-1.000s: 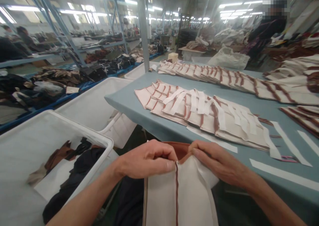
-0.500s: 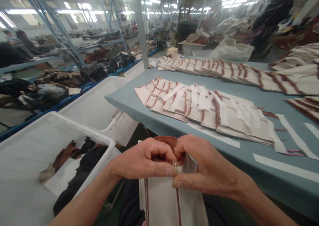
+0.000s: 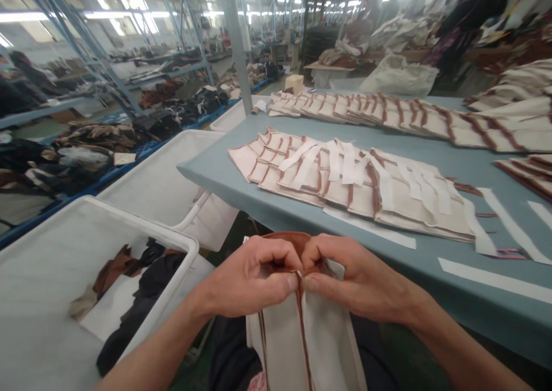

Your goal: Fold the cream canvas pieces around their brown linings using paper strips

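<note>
A cream fabric piece (image 3: 280, 345) with brown piping hangs over my lap, and brown material shows at its top. My left hand (image 3: 254, 279) pinches its upper edge between thumb and bent fingers. Close beside it, my right hand (image 3: 353, 276) grips the same edge, thumb on the near side. The two thumb tips almost meet at the brown seam. My fingers cover part of the top edge. On the table beyond lie overlapping cream panels (image 3: 271, 175) with brown trim, white strips (image 3: 345, 158) across them.
A blue-green table (image 3: 215, 161) stretches ahead and right, with a longer row of cream pieces (image 3: 371, 112) further back. White bins (image 3: 142, 218) stand at my left, the nearest holding dark and brown fabric (image 3: 142, 299). A metal post (image 3: 237, 46) rises behind the table. A person (image 3: 470, 29) stands far right.
My thumbs have shifted from overlapping to side by side at the seam, and the edge is now drawn apart slightly. The view has tilted down a little.
</note>
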Demonstrator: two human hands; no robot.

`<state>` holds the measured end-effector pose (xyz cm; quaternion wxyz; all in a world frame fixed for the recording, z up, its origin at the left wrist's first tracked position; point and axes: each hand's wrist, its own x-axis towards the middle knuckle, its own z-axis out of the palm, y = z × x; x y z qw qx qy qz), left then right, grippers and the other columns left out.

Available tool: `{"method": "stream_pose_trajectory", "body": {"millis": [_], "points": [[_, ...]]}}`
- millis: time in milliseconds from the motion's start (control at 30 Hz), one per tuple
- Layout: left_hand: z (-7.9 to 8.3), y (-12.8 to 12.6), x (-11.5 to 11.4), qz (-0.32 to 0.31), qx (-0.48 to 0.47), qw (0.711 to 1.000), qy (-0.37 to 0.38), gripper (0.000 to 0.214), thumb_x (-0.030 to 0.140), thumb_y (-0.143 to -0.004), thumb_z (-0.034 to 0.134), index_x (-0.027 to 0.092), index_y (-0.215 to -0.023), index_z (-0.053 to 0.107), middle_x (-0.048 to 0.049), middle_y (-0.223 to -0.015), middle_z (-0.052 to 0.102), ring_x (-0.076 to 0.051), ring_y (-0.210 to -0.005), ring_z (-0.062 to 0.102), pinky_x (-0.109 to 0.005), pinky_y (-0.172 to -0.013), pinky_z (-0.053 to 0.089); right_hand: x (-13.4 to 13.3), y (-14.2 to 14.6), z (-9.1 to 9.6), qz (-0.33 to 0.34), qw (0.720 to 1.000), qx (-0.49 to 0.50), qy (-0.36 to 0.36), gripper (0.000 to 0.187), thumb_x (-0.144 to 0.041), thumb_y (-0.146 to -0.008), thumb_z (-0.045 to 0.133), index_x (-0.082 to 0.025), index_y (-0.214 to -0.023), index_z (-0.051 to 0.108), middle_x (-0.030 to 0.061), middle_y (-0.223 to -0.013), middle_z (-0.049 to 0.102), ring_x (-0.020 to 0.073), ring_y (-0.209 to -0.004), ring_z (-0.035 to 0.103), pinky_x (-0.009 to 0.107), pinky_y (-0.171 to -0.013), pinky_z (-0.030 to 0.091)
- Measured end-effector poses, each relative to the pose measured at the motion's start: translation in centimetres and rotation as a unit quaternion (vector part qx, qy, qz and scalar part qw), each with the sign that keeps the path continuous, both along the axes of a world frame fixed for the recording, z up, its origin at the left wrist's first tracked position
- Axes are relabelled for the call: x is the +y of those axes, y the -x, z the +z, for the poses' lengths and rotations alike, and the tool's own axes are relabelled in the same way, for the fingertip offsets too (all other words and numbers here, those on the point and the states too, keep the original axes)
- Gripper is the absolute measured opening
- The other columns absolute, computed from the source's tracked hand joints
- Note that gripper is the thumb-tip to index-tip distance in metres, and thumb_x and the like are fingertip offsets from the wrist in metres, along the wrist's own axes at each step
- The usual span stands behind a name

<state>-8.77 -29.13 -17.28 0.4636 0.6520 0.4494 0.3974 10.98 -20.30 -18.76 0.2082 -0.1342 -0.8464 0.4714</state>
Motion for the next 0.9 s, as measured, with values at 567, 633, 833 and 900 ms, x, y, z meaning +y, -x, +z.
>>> {"method": "stream_pose_trajectory", "body": {"millis": [567,633,833,900], "points": [[1.0,1.2,-0.4,0.019,0.199,0.98,-0.012,0.012,0.01,-0.087,0.06,0.015,-0.078,0.066,0.0062,-0.066,0.058,-0.007,-0.06,0.049,-0.017,-0.057,0.036,-1.0,0.7,-1.5,-0.039,0.967,0.019,-0.25,0.025,-0.016,-0.105,0.041,-0.019,-0.086,0.058,0.0024,-0.076,0.068,0.0161,-0.068,0.059,0.028,-0.067,0.042],[1.2,0.8,-0.6,0.032,0.23,0.972,-0.041,0.014,0.005,-0.079,0.059,0.016,-0.071,0.059,0.0083,-0.062,0.051,-0.006,-0.056,0.044,-0.018,-0.054,0.031,-1.0,0.7,-1.1,-0.023,0.973,0.012,-0.23,0.023,-0.017,-0.103,0.043,-0.019,-0.085,0.057,0.0025,-0.076,0.066,0.0163,-0.068,0.058,0.029,-0.067,0.041],[1.4,1.0,-0.7,0.006,0.146,0.989,-0.022,0.015,0.011,-0.085,0.062,0.016,-0.071,0.058,0.0067,-0.065,0.056,-0.007,-0.059,0.047,-0.017,-0.056,0.035,-0.8,0.4,0.1,0.003,0.991,0.033,-0.131,0.01,-0.017,-0.095,0.054,-0.02,-0.086,0.057,-0.0001,-0.08,0.066,0.0133,-0.07,0.058,0.025,-0.068,0.042],[1.0,1.5,-0.6,-0.017,0.101,0.995,0.004,0.015,0.019,-0.092,0.064,0.015,-0.078,0.065,0.0041,-0.071,0.062,-0.008,-0.065,0.052,-0.017,-0.061,0.04,-0.8,0.2,0.0,-0.001,0.991,0.031,-0.128,0.008,-0.014,-0.094,0.057,-0.019,-0.089,0.06,-0.0002,-0.082,0.068,0.0129,-0.073,0.061,0.024,-0.07,0.043]]}}
